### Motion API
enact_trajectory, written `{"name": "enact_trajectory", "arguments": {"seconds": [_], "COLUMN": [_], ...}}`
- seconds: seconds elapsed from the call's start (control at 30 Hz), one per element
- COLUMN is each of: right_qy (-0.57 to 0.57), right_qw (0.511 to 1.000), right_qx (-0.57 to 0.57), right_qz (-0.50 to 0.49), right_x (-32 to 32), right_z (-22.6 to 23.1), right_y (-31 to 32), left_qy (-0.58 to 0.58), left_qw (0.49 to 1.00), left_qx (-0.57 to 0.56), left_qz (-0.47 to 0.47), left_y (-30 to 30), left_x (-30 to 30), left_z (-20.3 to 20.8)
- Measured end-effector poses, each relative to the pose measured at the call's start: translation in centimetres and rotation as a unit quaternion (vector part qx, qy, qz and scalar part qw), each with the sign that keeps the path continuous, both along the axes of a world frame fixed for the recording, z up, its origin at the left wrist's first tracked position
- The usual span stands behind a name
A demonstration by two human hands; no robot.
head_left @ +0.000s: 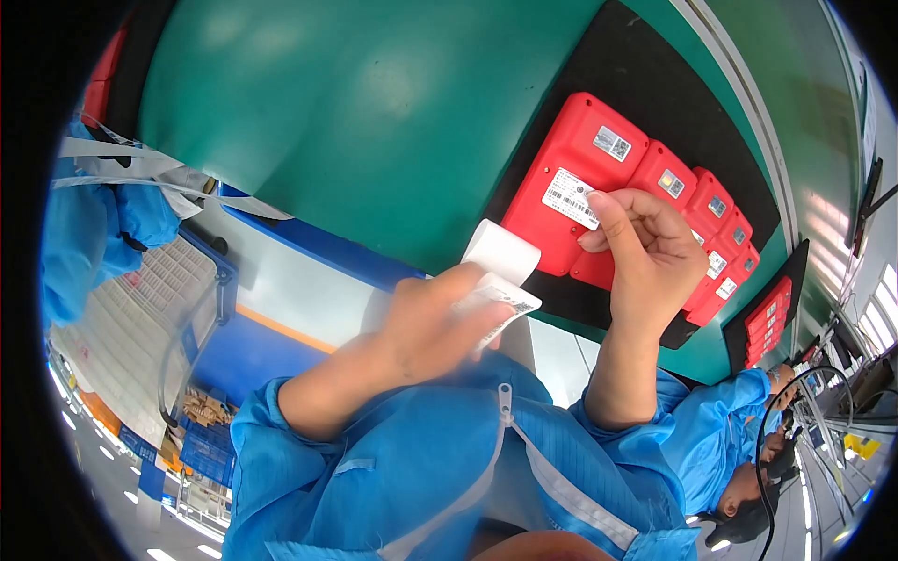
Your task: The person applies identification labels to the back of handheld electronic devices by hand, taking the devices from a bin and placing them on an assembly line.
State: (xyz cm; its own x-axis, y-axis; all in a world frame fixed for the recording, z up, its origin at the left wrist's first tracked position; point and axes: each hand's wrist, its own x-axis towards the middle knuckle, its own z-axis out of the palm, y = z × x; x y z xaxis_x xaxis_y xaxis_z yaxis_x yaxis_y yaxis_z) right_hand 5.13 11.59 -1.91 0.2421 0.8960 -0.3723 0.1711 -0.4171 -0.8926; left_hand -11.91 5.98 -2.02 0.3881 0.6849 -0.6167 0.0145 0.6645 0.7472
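Note:
My right hand (650,248) pinches the right end of a white printed label (569,196) between thumb and fingers. That label lies over, or just above, the nearest red plastic housing (538,210); whether it touches the surface I cannot tell. Higher on the same housing is a smaller silver label (613,144) with a square code. In my left hand (435,318) is a strip of white labels (500,254), gripped with its upper part curling over toward the housing. Several more red housings (666,173) stand in a row to the right, bearing similar labels.
The housings rest on a black mat (622,56) on the green table (374,103). Farther right, another black mat holds more red housings (769,323). A co-worker in blue (720,430) is at lower right. On the left are a pale slatted chair (140,299) and blue crates (206,453).

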Motion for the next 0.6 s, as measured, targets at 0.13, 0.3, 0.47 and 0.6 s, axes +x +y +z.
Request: {"name": "enact_trajectory", "arguments": {"seconds": [0.13, 0.3, 0.47, 0.6], "right_qy": [-0.026, -0.101, -0.374, 0.135], "right_qw": [1.0, 0.993, 0.907, 0.968], "right_qx": [0.015, 0.005, 0.021, 0.029], "right_qz": [-0.002, 0.059, 0.195, 0.209], "right_x": [-0.4, -0.6, 1.3, 1.6], "right_z": [0.0, 0.1, 1.2, 1.7], "right_y": [0.0, 0.6, 0.7, -2.6], "left_qy": [0.001, -0.038, -0.062, -0.112], "left_qw": [1.0, 0.998, 0.984, 0.959], "left_qx": [-0.012, 0.055, 0.166, 0.239], "left_qz": [0.0, 0.018, -0.012, -0.103], "left_y": [-0.2, -1.0, -1.7, -2.7], "left_x": [0.1, 0.7, 1.3, 0.5], "left_z": [0.0, -0.1, -0.6, -0.4]}}
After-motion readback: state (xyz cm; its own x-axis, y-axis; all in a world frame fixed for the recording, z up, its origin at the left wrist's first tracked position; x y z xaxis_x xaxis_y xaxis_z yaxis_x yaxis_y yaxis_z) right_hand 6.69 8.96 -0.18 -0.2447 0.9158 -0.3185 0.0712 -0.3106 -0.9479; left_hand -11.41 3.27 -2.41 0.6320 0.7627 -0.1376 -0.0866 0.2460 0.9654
